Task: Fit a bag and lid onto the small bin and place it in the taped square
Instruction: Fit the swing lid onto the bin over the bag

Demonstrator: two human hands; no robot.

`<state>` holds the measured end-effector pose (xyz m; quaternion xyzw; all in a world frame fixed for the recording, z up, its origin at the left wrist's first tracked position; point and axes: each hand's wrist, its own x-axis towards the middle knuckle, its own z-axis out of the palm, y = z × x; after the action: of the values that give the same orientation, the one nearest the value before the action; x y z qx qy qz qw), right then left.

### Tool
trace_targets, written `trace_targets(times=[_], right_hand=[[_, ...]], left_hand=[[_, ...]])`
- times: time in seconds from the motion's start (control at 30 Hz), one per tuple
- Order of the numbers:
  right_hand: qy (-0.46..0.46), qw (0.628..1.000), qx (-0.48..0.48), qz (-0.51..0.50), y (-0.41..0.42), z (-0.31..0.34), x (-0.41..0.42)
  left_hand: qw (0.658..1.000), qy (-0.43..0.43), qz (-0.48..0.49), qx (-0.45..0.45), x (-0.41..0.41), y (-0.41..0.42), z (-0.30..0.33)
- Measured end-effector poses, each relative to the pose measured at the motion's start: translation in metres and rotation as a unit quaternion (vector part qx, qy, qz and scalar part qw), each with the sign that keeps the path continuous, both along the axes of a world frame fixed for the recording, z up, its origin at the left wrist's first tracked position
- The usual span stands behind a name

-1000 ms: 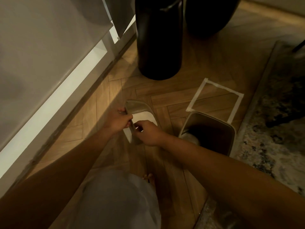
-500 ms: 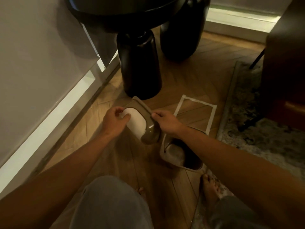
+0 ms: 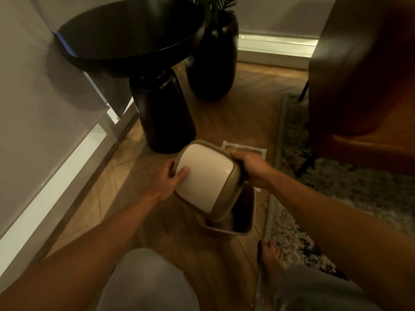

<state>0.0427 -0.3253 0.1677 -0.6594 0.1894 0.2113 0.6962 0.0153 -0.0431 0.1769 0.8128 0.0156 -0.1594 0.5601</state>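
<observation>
I hold the bin lid (image 3: pixel 205 176), a taupe frame with a cream swing flap, tilted in the air over the floor. My left hand (image 3: pixel 171 178) grips its left edge with the thumb on the flap. My right hand (image 3: pixel 252 167) grips its far right edge. The small taupe bin (image 3: pixel 243 225) stands open on the wood floor just below and right of the lid, partly hidden by it. The white taped square (image 3: pixel 260 151) lies on the floor behind the lid, mostly covered by it and my right hand. I see no bag.
A black pedestal side table (image 3: pixel 161 113) stands just beyond the lid, with a black plant pot (image 3: pixel 211 68) behind it. A patterned rug (image 3: pixel 314 198) and a brown armchair (image 3: pixel 363 86) lie right. A wall runs along the left. My bare foot (image 3: pixel 270 254) rests near the bin.
The lid has been lifted off the floor and turned so its cream flap faces up, now carried rightward over the bin. My view has risen, showing the tabletop and armchair.
</observation>
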Motion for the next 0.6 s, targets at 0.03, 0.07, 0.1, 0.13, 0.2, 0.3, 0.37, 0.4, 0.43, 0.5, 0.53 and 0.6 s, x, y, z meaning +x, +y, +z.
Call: trace_targets(times=[0.03, 0.07, 0.1, 0.13, 0.2, 0.3, 0.37, 0.4, 0.43, 0.5, 0.53, 0.6], right_hand=[[0.006, 1.000, 0.001, -0.005, -0.007, -0.002, -0.002], [0.014, 1.000, 0.001, -0.015, -0.014, -0.004, -0.004], [0.020, 0.999, -0.001, -0.029, -0.019, -0.007, -0.006], [0.021, 0.999, -0.002, -0.043, -0.023, -0.008, -0.008], [0.007, 0.998, -0.006, -0.065, -0.030, -0.010, -0.011], [0.007, 0.997, -0.023, -0.074, -0.034, -0.011, -0.018], [0.031, 0.997, -0.034, -0.060, -0.035, -0.015, -0.025], [0.041, 0.997, -0.034, -0.051, -0.035, -0.017, -0.029], [0.046, 0.997, -0.032, -0.045, -0.036, -0.019, -0.032], [0.035, 0.998, -0.031, -0.033, -0.037, -0.023, -0.037], [0.021, 0.999, -0.033, -0.027, -0.037, -0.025, -0.039], [-0.011, 0.999, -0.044, -0.013, -0.037, -0.030, -0.043]], left_hand=[[1.000, 0.004, -0.003, 0.000, 0.000, -0.005, -0.001], [1.000, 0.004, -0.003, 0.005, -0.001, -0.010, -0.003], [1.000, 0.004, -0.002, 0.014, -0.001, -0.015, -0.005], [1.000, 0.005, -0.002, 0.025, -0.001, -0.020, -0.008], [0.999, 0.009, 0.003, 0.040, -0.002, -0.030, -0.012], [0.998, 0.019, 0.027, 0.045, -0.007, -0.044, -0.016], [0.997, 0.027, 0.050, 0.052, -0.009, -0.050, -0.020], [0.996, 0.033, 0.060, 0.057, -0.010, -0.052, -0.022], [0.995, 0.043, 0.068, 0.060, -0.009, -0.053, -0.024], [0.993, 0.069, 0.076, 0.054, -0.008, -0.052, -0.027], [0.993, 0.080, 0.079, 0.046, -0.007, -0.052, -0.029], [0.992, 0.091, 0.082, 0.033, -0.006, -0.053, -0.034]])
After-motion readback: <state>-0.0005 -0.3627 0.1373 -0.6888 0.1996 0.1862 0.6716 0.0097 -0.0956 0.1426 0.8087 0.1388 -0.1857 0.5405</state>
